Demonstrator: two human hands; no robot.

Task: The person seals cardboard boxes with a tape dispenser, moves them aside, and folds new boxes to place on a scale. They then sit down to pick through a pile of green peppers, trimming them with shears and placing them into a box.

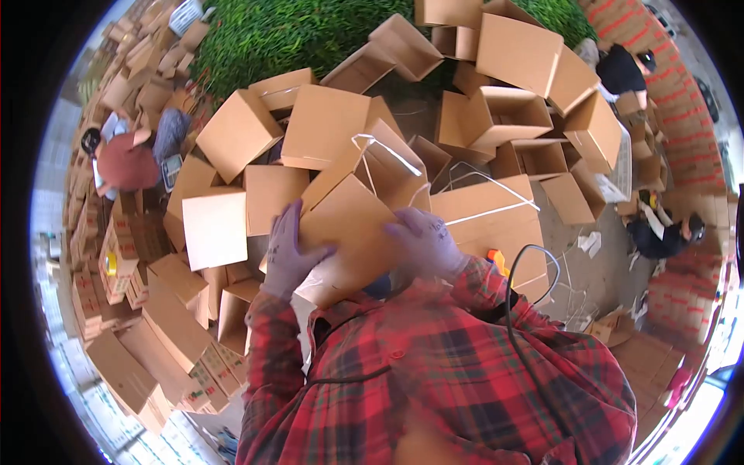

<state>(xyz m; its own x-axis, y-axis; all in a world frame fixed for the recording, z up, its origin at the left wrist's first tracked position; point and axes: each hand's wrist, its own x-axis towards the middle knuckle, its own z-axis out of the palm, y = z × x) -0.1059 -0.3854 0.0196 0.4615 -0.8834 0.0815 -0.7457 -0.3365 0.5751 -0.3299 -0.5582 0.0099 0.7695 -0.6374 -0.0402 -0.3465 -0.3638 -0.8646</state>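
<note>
A brown cardboard box [353, 225] is held close to my chest, between my two gloved hands. My left hand [291, 252] wears a purple-grey glove and grips the left side of the box. On the right side, my right hand [426, 239], in a matching glove, presses against the box's edge. Behind it stands an open box [387, 167] with a white strap [387, 153] across its top. Just right of my right hand lies a large flat-sided box [496, 221] with white straps over it. An orange-yellow object [497, 260] sits on that box.
Many cardboard boxes, some open, surround me. A green leafy pile [294, 39] lies ahead. One person [128, 161] is at the left, another [620, 71] at the upper right, a third [659, 235] at the right. A black cable [509, 310] hangs across my right side.
</note>
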